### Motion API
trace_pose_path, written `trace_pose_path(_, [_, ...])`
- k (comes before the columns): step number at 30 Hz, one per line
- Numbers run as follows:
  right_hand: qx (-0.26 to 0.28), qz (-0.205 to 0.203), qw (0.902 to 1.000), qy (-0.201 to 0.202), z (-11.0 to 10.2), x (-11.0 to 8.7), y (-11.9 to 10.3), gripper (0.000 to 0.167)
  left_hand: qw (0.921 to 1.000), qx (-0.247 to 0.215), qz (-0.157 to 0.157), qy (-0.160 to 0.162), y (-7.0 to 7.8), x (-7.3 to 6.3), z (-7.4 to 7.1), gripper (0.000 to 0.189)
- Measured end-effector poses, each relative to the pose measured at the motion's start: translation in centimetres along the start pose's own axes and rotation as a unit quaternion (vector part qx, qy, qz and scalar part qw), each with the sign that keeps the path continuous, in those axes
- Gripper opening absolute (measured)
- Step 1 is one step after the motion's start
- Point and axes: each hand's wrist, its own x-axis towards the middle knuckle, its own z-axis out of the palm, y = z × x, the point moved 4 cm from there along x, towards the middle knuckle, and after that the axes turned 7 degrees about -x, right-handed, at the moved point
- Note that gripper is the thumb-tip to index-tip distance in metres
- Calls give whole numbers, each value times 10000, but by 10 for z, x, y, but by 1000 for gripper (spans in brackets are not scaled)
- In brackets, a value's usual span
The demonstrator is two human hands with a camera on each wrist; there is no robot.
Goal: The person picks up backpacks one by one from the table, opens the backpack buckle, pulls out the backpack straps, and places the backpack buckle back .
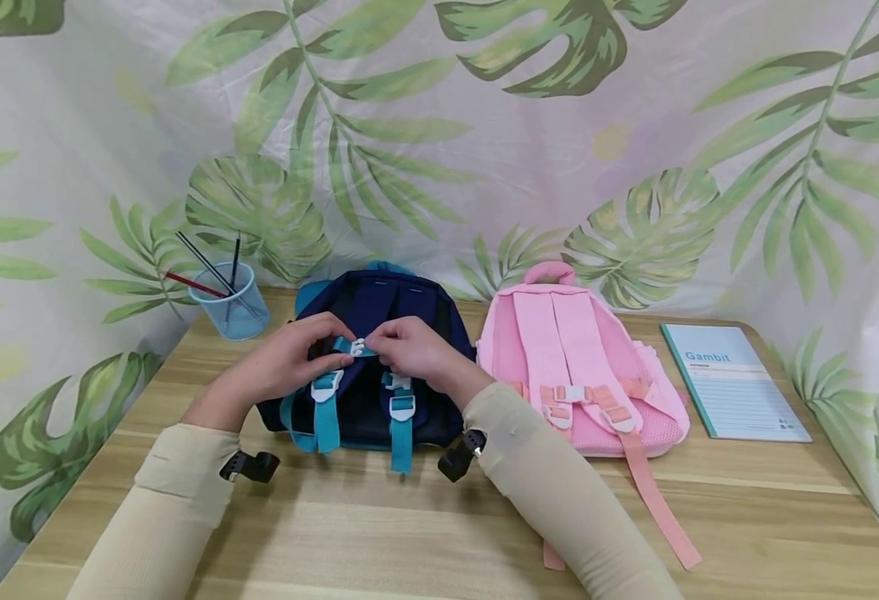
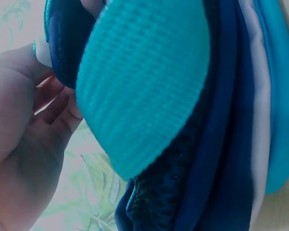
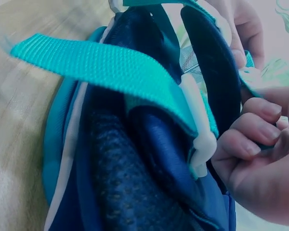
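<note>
A cloth printed with green leaves (image 1: 529,158) lines the space behind a wood-grain table (image 1: 349,542). In the head view, a navy backpack (image 1: 367,300) sits toward the back of the table, left of centre, its shoulder straps facing the person. The left hand (image 1: 297,354) pinches a turquoise chest strap (image 1: 341,344) between thumb and finger, and the right hand (image 1: 417,346) pinches the other side of that strap, with a white buckle (image 1: 357,347) between the two sets of fingertips. A pink backpack (image 1: 577,358) stands just to the right, a notebook (image 1: 735,383) lies beyond it, and a mesh cup (image 1: 237,321) with pencils (image 1: 214,271) stands on the far left.

From the left wrist, a broad turquoise webbing end (image 2: 144,86) fills the middle, hiding what the left fingertips hold; the palm shows at the left edge.

From the right wrist, the right hand's fingers curl in beside the navy padding; a white strap adjuster (image 3: 198,125) with loose webbing is nearer the camera, and part of the left hand shows above.
</note>
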Motion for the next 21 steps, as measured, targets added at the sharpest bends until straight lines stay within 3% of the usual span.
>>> trace_pose_path(3, [492, 174, 9986, -48, 1, 0, 3, 41, 10000, 10, 4, -11, 1, 1, 0, 21])
trace_pose_path(6, [521, 231, 9983, -144, 3, 0, 3, 45, 10000, 46, -1, -45, 1, 1, 1, 21])
trace_pose_path(10, [351, 222, 9989, -205, 5, -1, -1, 34, 9998, 122, -79, -154, 1, 2, 1, 21])
trace_pose_path(15, [609, 352, 9975, -80, 7, -2, 0, 23, 9991, 175, -276, -281, 0, 3, -2, 20])
trace_pose_path(21, [836, 437, 9955, -68, 8, -3, 2, 21, 9972, 127, -507, -543, -2, 5, -4, 18])
